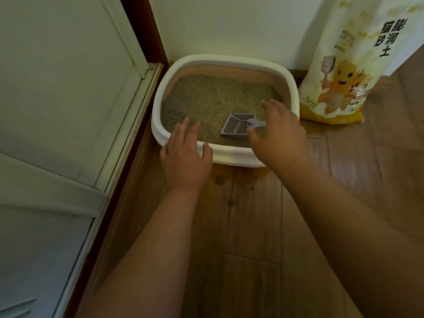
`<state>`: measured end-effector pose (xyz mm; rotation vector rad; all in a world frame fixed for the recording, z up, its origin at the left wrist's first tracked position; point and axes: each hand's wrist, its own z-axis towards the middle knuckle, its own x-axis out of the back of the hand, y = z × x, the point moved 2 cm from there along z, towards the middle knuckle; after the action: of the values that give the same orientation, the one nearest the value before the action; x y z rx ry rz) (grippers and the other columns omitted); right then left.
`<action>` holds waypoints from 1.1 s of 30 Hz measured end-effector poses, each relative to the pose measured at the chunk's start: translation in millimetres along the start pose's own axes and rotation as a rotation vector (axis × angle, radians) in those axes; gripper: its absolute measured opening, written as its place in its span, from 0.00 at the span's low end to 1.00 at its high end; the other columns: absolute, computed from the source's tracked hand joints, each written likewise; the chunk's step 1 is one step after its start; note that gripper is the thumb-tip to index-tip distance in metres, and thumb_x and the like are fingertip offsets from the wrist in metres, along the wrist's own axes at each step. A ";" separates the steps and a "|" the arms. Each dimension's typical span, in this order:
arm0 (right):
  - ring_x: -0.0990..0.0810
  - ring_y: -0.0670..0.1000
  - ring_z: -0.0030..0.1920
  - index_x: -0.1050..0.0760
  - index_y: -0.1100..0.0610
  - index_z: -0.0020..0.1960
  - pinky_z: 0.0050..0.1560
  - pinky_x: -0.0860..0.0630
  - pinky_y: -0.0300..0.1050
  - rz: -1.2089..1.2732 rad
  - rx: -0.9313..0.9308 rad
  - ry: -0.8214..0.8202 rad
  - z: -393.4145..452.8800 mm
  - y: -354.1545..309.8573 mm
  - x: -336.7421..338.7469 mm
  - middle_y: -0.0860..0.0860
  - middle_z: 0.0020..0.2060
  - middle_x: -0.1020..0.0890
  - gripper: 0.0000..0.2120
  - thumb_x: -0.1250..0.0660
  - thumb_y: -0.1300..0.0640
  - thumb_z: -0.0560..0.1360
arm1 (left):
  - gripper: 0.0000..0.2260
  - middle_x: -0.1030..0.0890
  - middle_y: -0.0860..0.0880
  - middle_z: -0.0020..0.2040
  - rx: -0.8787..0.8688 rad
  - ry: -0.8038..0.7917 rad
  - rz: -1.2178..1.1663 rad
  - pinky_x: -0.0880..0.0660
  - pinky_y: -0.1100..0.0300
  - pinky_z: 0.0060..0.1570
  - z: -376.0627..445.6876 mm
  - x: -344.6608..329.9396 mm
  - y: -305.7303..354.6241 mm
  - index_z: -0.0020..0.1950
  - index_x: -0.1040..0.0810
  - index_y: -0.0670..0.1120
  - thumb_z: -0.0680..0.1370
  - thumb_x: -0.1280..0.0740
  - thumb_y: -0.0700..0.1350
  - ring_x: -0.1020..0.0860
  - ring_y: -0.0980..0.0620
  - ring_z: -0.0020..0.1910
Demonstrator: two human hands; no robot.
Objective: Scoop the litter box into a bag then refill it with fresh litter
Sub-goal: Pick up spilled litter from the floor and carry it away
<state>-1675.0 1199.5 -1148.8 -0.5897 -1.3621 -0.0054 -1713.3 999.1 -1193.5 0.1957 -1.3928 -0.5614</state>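
- In a floor corner, the litter box (226,154) holds a grey scoop (238,126) lying on the litter.
- Right hand (278,131) hovers spread over its handle, left hand (185,157) open; neither grip holds anything.
- Light, rigid plastic; best taken by the handle.

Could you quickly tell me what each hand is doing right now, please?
Left hand: open, fingers straight over the litter box rim, holding nothing.
Right hand: open, fingers spread above the scoop handle, not gripping it yet.
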 end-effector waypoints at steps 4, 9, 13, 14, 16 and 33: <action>0.34 0.55 0.75 0.38 0.51 0.77 0.71 0.33 0.56 -0.042 0.053 -0.044 -17.8 12.7 -25.5 0.51 0.77 0.35 0.33 0.34 0.41 0.77 | 0.23 0.34 0.55 0.79 0.016 -0.017 -0.050 0.40 0.43 0.74 -22.6 -9.7 -27.4 0.77 0.32 0.55 0.81 0.37 0.53 0.38 0.55 0.79; 0.29 0.56 0.70 0.34 0.52 0.75 0.67 0.30 0.54 -0.051 0.084 -0.011 -30.8 18.4 -33.8 0.51 0.71 0.28 0.31 0.33 0.42 0.76 | 0.21 0.29 0.55 0.76 0.066 -0.061 -0.407 0.31 0.48 0.73 -18.1 -9.8 -23.7 0.76 0.30 0.54 0.82 0.35 0.52 0.33 0.57 0.75; 0.27 0.55 0.66 0.30 0.53 0.71 0.65 0.28 0.53 0.012 0.135 -0.008 -36.8 5.2 -40.3 0.52 0.67 0.26 0.27 0.31 0.45 0.75 | 0.16 0.23 0.59 0.68 0.483 -0.022 -0.971 0.28 0.56 0.68 -22.8 2.1 -21.2 0.70 0.24 0.60 0.83 0.36 0.55 0.26 0.60 0.67; 0.27 0.55 0.65 0.29 0.54 0.70 0.64 0.28 0.53 0.032 0.156 -0.010 -38.5 0.2 -43.1 0.52 0.66 0.25 0.26 0.31 0.46 0.75 | 0.15 0.20 0.58 0.66 0.603 0.012 -1.159 0.27 0.54 0.68 -24.2 2.4 -25.4 0.69 0.22 0.58 0.82 0.35 0.56 0.23 0.59 0.65; 0.26 0.54 0.63 0.26 0.54 0.67 0.63 0.27 0.52 0.072 0.203 -0.016 -42.0 -10.5 -49.4 0.52 0.63 0.24 0.22 0.31 0.48 0.76 | 0.17 0.17 0.53 0.63 0.808 0.051 -1.573 0.27 0.48 0.69 -27.4 -0.1 -36.5 0.68 0.21 0.52 0.83 0.36 0.57 0.18 0.53 0.62; 0.40 0.61 0.76 0.43 0.52 0.80 0.73 0.34 0.59 -0.155 0.376 -0.708 -69.5 -76.8 -191.5 0.55 0.80 0.43 0.33 0.35 0.56 0.79 | 0.25 0.18 0.44 0.66 0.973 -0.017 -2.101 0.27 0.45 0.68 -18.9 5.2 -82.0 0.73 0.26 0.45 0.82 0.39 0.61 0.19 0.40 0.64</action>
<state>-1681.5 1043.0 -1299.9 -0.1586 -2.0295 0.3564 -1715.8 922.8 -1229.4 2.5665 -0.8658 -1.4192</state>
